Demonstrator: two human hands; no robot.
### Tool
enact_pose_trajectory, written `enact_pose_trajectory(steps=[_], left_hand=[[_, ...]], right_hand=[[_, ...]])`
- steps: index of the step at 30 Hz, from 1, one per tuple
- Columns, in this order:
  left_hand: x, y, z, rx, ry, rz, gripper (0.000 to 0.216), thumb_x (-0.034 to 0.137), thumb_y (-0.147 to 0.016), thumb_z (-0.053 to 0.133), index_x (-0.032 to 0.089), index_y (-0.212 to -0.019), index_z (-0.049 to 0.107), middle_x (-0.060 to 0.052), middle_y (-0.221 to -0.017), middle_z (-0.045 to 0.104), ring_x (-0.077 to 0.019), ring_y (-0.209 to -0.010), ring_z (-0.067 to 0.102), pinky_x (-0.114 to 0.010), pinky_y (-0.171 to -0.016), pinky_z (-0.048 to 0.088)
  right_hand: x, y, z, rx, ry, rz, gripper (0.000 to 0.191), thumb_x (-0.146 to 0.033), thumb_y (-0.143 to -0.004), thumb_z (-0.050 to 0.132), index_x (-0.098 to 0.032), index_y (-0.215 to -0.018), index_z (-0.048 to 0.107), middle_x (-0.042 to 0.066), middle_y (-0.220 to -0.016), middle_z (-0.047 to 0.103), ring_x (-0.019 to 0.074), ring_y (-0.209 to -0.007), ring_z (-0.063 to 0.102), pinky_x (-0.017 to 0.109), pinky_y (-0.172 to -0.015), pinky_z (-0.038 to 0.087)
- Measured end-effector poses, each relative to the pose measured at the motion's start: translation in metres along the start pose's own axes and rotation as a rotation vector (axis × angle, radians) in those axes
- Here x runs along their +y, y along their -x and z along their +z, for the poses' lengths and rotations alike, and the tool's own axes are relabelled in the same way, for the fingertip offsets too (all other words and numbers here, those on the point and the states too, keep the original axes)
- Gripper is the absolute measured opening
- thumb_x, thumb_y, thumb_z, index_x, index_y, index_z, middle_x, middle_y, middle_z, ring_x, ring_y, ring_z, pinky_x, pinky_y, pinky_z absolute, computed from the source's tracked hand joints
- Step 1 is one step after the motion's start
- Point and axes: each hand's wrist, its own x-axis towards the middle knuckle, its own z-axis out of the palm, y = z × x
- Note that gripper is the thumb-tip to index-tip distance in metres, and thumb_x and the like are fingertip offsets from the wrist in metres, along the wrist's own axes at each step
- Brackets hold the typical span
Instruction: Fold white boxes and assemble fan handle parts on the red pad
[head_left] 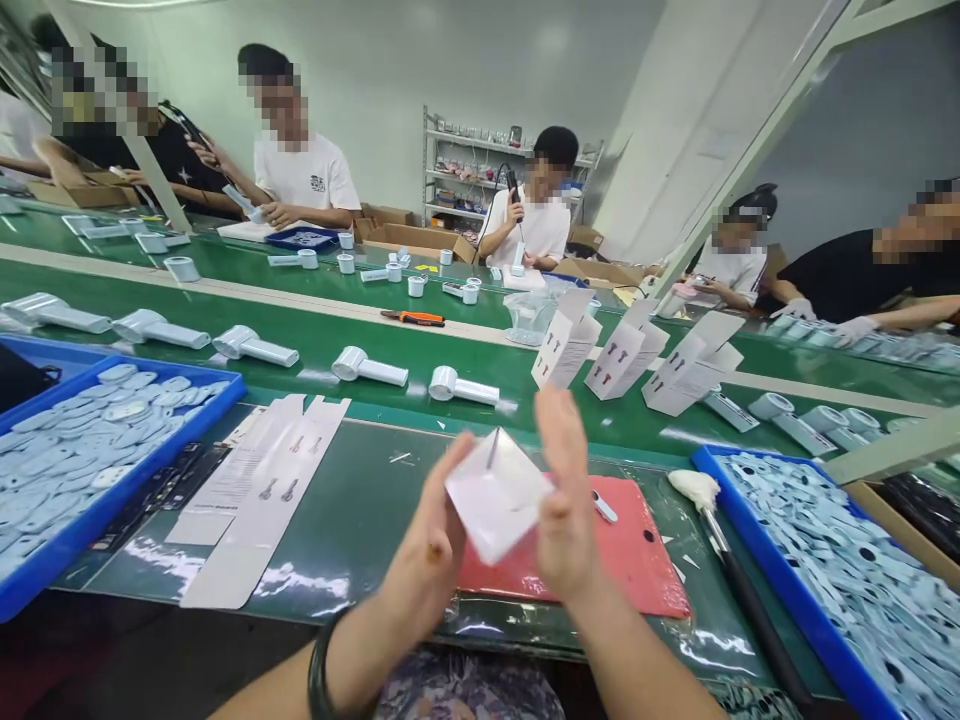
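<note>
Two bare hands clasp one white paper carton [496,505] over the left part of a red work mat [637,570], one end of the box turned toward the wearer. The left hand [431,545] lies along the carton's left side, its fingers extended; the right hand [566,500] is set against the opposite side, fingers straight and pointing up. Motion blur softens that right side, so its exact contact is hard to make out, and the end panels look folded inward. A small pale plastic part [604,507] lies on the mat beside the right hand.

To the left, printed flattened cartons [274,490] overlap on the green bench, next to a blue tray [150,480] full of pale blue plastic panels. On the right, a white-headed mallet [742,590] lies between the mat and a second blue tray [791,583], heaped with similar parts.

Beyond the bench, three upright printed cartons [622,352] with raised flaps stand on the green conveyor belt [322,335]. Five pale blue housings with handles [369,368] lie in a row left of them. Orange-handled pliers [414,318] rest farther back. Across the line, a co-worker in a white T-shirt [547,235] holds a black corded screwdriver [513,195].
</note>
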Motion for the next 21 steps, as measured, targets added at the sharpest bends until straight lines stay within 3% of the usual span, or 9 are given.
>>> enact_pose_trajectory(steps=[3, 5, 6, 9, 12, 14, 16, 18, 21], left_hand=[[-0.004, 0.004, -0.003, -0.052, -0.132, 0.083, 0.112, 0.076, -0.07, 0.08, 0.039, -0.161, 0.025, -0.012, -0.168, 0.026, -0.0416, -0.151, 0.033, -0.057, -0.121, 0.038], [-0.007, 0.005, -0.004, -0.072, -0.268, 0.089, 0.133, 0.064, -0.058, 0.095, 0.035, -0.162, 0.017, -0.017, -0.166, 0.027, -0.0436, -0.148, 0.036, -0.059, -0.12, 0.038], [-0.008, 0.005, -0.005, -0.033, -0.329, 0.082, 0.133, 0.055, -0.057, 0.099, 0.034, -0.162, 0.019, -0.018, -0.162, 0.033, -0.0429, -0.145, 0.042, -0.059, -0.118, 0.041], [-0.004, -0.004, -0.008, 0.201, -0.446, 0.117, 0.102, 0.039, -0.063, 0.098, 0.029, -0.148, 0.042, -0.014, -0.141, 0.055, -0.0335, -0.123, 0.061, -0.048, -0.105, 0.054], [0.01, -0.022, -0.019, 0.361, -0.418, 0.222, 0.086, 0.036, -0.059, 0.1, 0.028, -0.132, 0.057, -0.007, -0.126, 0.063, -0.024, -0.106, 0.064, -0.032, -0.09, 0.058], [0.021, -0.034, -0.027, 0.479, -0.298, 0.285, 0.081, 0.041, -0.06, 0.1, 0.031, -0.129, 0.06, -0.004, -0.124, 0.065, -0.0203, -0.1, 0.064, -0.027, -0.083, 0.057], [0.026, -0.043, -0.033, 0.551, -0.171, 0.328, 0.072, 0.049, -0.064, 0.097, 0.031, -0.126, 0.064, -0.003, -0.119, 0.068, -0.0197, -0.099, 0.065, -0.027, -0.083, 0.057], [0.023, -0.049, -0.034, 0.544, -0.083, 0.309, 0.064, 0.056, -0.07, 0.091, 0.031, -0.124, 0.067, -0.002, -0.115, 0.072, -0.0219, -0.105, 0.066, -0.03, -0.09, 0.057], [0.005, -0.051, -0.029, 0.486, 0.0, 0.177, 0.058, 0.058, -0.076, 0.086, 0.035, -0.126, 0.067, -0.001, -0.123, 0.072, -0.024, -0.121, 0.063, -0.033, -0.102, 0.055]], right_hand=[[-0.001, -0.003, 0.001, -0.01, -0.002, -0.038, 0.074, -0.074, -0.102, 0.019, -0.035, -0.164, 0.025, 0.008, -0.167, 0.033, 0.0381, -0.157, 0.022, 0.071, -0.124, 0.019], [-0.001, -0.01, 0.0, 0.055, 0.02, -0.02, 0.07, -0.071, -0.104, 0.016, -0.035, -0.161, 0.034, 0.007, -0.164, 0.038, 0.037, -0.156, 0.023, 0.069, -0.124, 0.019], [0.0, -0.013, -0.002, 0.063, 0.038, -0.016, 0.069, -0.07, -0.104, 0.016, -0.035, -0.159, 0.039, 0.007, -0.162, 0.04, 0.0365, -0.156, 0.023, 0.069, -0.124, 0.018], [0.003, -0.015, -0.003, 0.027, 0.011, -0.014, 0.071, -0.072, -0.103, 0.02, -0.032, -0.157, 0.042, 0.009, -0.163, 0.039, 0.0361, -0.155, 0.026, 0.067, -0.123, 0.023], [0.004, 0.008, 0.005, 0.194, -0.158, 0.065, 0.059, -0.065, -0.106, 0.029, -0.028, -0.142, 0.058, 0.012, -0.141, 0.058, 0.032, -0.134, 0.052, 0.056, -0.11, 0.045], [0.005, 0.029, 0.016, 0.211, -0.346, 0.217, 0.047, -0.06, -0.105, 0.042, -0.024, -0.121, 0.068, 0.011, -0.111, 0.068, 0.0265, -0.104, 0.067, 0.045, -0.089, 0.057], [0.005, 0.043, 0.031, 0.044, -0.594, 0.474, 0.046, -0.062, -0.1, 0.054, -0.022, -0.118, 0.067, 0.011, -0.099, 0.071, 0.0235, -0.086, 0.07, 0.04, -0.076, 0.06], [0.003, 0.043, 0.046, -0.082, -0.824, 0.692, 0.061, -0.068, -0.092, 0.063, -0.02, -0.13, 0.061, 0.015, -0.112, 0.072, 0.0261, -0.092, 0.072, 0.044, -0.082, 0.062], [0.002, 0.02, 0.062, 0.086, -1.014, 0.723, 0.069, -0.068, -0.082, 0.076, -0.023, -0.131, 0.058, 0.015, -0.133, 0.066, 0.0309, -0.12, 0.066, 0.053, -0.108, 0.052]])
